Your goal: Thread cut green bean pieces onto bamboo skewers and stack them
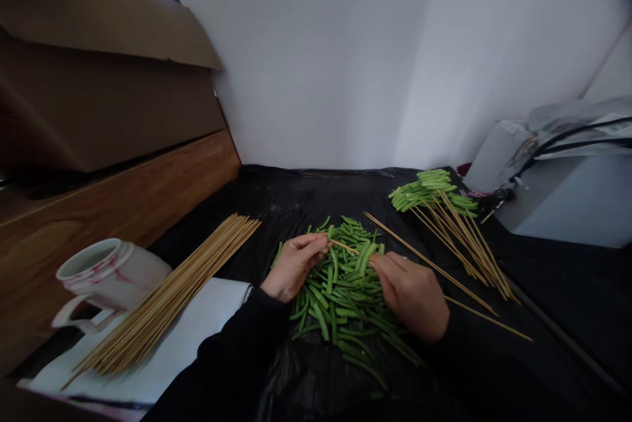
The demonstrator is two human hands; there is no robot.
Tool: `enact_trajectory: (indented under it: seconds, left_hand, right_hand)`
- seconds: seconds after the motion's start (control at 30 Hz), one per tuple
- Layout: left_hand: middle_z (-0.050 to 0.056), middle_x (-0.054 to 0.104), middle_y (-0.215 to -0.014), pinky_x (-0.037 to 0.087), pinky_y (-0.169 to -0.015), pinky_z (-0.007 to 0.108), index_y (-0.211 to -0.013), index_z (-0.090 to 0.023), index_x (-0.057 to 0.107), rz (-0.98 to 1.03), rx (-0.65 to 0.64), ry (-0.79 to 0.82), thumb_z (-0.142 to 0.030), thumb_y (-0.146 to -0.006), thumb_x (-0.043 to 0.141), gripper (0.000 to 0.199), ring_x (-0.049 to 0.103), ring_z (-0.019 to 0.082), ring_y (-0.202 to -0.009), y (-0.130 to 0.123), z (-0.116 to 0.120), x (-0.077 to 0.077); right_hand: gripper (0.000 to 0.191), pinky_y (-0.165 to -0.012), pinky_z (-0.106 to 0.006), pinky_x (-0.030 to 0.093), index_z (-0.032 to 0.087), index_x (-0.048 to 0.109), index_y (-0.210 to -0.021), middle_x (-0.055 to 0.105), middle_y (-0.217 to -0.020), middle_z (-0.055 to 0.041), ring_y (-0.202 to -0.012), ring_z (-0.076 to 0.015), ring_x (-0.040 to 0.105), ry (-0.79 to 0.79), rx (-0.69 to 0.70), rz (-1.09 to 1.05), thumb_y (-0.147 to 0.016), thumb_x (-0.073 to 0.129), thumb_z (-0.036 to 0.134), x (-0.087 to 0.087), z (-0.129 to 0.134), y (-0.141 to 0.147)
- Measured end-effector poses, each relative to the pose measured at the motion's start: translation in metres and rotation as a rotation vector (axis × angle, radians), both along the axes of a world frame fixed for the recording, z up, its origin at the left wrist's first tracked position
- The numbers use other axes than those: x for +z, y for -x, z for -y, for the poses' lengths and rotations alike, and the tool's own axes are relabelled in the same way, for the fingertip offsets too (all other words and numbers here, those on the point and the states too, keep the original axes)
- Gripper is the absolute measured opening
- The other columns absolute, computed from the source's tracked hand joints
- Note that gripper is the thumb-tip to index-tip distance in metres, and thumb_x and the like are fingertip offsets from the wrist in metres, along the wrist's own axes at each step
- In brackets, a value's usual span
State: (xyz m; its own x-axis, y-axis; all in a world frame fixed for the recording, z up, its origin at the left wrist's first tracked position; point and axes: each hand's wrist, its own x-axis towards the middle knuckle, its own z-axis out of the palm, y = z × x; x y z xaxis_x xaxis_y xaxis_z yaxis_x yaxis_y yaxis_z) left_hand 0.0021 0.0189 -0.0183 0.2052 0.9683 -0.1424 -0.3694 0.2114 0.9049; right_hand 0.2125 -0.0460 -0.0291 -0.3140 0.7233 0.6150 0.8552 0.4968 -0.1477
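Observation:
Over a loose pile of cut green beans (340,307), my right hand (411,291) is closed around a bamboo skewer (486,318). Its long end sticks out to the right behind the hand. A few green bean pieces (364,257) are threaded crosswise on the skewer, just ahead of my right fingers. My left hand (295,265) pinches a green bean piece (330,232) at the skewer's pointed end. Whether the point has entered that piece cannot be made out.
Filled bean skewers (429,190) lie at the back right, and two bare-looking skewers (424,257) lie nearer. To the left, a bundle of skewers (172,297) rests on white paper (217,307) beside a ceramic mug (116,274). A cardboard box (108,99) stands behind; black plastic sheeting (306,195) covers the table.

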Motion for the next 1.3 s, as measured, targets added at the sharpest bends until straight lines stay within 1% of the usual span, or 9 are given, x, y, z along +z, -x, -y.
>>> enact_trajectory:
  seconds: [0.13, 0.33, 0.57, 0.8, 0.87, 1.0, 1.07, 1.2, 1.3]
  left_hand:
    - [0.005, 0.074, -0.081, 0.046, -0.073, 0.022, -0.082, -0.014, 0.076, 0.0, -0.017, 0.003, -0.026, -0.061, 0.084, 0.025, 0.062, 0.01, -0.075, 0.0, 0.0006, 0.0]
    - [0.004, 0.073, -0.079, 0.046, -0.071, 0.021, -0.079, -0.014, 0.076, 0.031, -0.028, 0.023, -0.023, -0.061, 0.084, 0.021, 0.062, 0.009, -0.073, -0.0001, 0.0005, -0.0004]
    - [0.004, 0.073, -0.077, 0.045, -0.068, 0.019, -0.08, -0.012, 0.076, 0.014, -0.059, 0.041, -0.021, -0.061, 0.084, 0.023, 0.061, 0.009, -0.071, -0.0015, 0.0013, 0.001]
    - [0.004, 0.073, -0.077, 0.045, -0.07, 0.019, -0.08, -0.012, 0.075, 0.002, -0.066, 0.031, -0.022, -0.061, 0.084, 0.023, 0.062, 0.008, -0.072, -0.0011, 0.0021, 0.0011]
    - [0.004, 0.073, -0.077, 0.045, -0.069, 0.019, -0.08, -0.012, 0.075, -0.003, -0.067, 0.031, -0.022, -0.061, 0.084, 0.024, 0.062, 0.008, -0.071, -0.0014, 0.0022, 0.0007]
    - [0.005, 0.073, -0.077, 0.045, -0.07, 0.02, -0.079, -0.012, 0.075, -0.012, -0.069, 0.042, -0.023, -0.059, 0.085, 0.024, 0.062, 0.009, -0.071, -0.0029, 0.0031, 0.001]
    - [0.005, 0.074, -0.077, 0.046, -0.07, 0.02, -0.079, -0.012, 0.075, -0.009, -0.069, 0.042, -0.023, -0.059, 0.085, 0.024, 0.063, 0.01, -0.072, -0.0034, 0.0036, 0.0012]
    - [0.005, 0.073, -0.077, 0.045, -0.07, 0.021, -0.079, -0.013, 0.075, -0.007, -0.074, 0.04, -0.023, -0.06, 0.084, 0.024, 0.062, 0.009, -0.071, -0.0036, 0.0042, 0.0013]
    - [0.005, 0.073, -0.077, 0.045, -0.07, 0.021, -0.079, -0.013, 0.075, 0.002, -0.086, 0.041, -0.023, -0.06, 0.085, 0.024, 0.061, 0.009, -0.07, -0.0039, 0.0046, 0.0013]
  right_hand:
    - [0.024, -0.068, -0.028, 0.039, 0.017, 0.063, -0.094, 0.061, -0.075, -0.0025, -0.071, -0.0162, 0.059, 0.022, -0.005, 0.002, -0.093, 0.039, 0.015, 0.0003, 0.0012, 0.001]
    - [0.024, -0.073, -0.026, 0.041, 0.019, 0.06, -0.087, 0.063, -0.08, -0.0029, -0.076, -0.0151, 0.06, 0.151, 0.054, -0.173, -0.095, 0.038, 0.019, -0.0014, 0.0003, 0.0035]
    - [0.023, -0.07, -0.027, 0.038, 0.019, 0.055, -0.077, 0.06, -0.074, -0.0027, -0.071, -0.0154, 0.057, 0.114, 0.03, -0.118, -0.093, 0.038, 0.015, -0.0032, 0.0007, 0.0022]
    - [0.025, -0.071, -0.026, 0.039, 0.018, 0.057, -0.083, 0.061, -0.077, -0.0028, -0.075, -0.0149, 0.059, 0.22, 0.077, -0.191, -0.095, 0.036, 0.02, -0.0037, 0.0, 0.0045]
    - [0.025, -0.07, -0.026, 0.039, 0.018, 0.056, -0.081, 0.06, -0.075, -0.0024, -0.073, -0.0146, 0.058, 0.209, 0.071, -0.179, -0.095, 0.036, 0.019, -0.0037, -0.0001, 0.0046]
    - [0.025, -0.066, -0.028, 0.035, 0.019, 0.051, -0.074, 0.056, -0.071, -0.0017, -0.068, -0.0151, 0.055, 0.126, 0.031, -0.103, -0.094, 0.036, 0.017, -0.0037, 0.0012, 0.0043]
    - [0.024, -0.066, -0.028, 0.035, 0.02, 0.05, -0.074, 0.056, -0.071, -0.0017, -0.067, -0.0154, 0.054, 0.119, 0.022, -0.09, -0.094, 0.036, 0.017, -0.0035, 0.0021, 0.0043]
    - [0.023, -0.067, -0.027, 0.035, 0.019, 0.052, -0.077, 0.059, -0.073, -0.0015, -0.07, -0.0148, 0.056, 0.194, 0.058, -0.188, -0.094, 0.037, 0.019, -0.0007, 0.0023, 0.005]
    - [0.021, -0.062, -0.026, 0.035, 0.02, 0.053, -0.074, 0.059, -0.069, 0.0007, -0.065, -0.0131, 0.055, 0.263, 0.087, -0.268, -0.092, 0.042, 0.019, 0.0019, 0.0012, 0.0052]
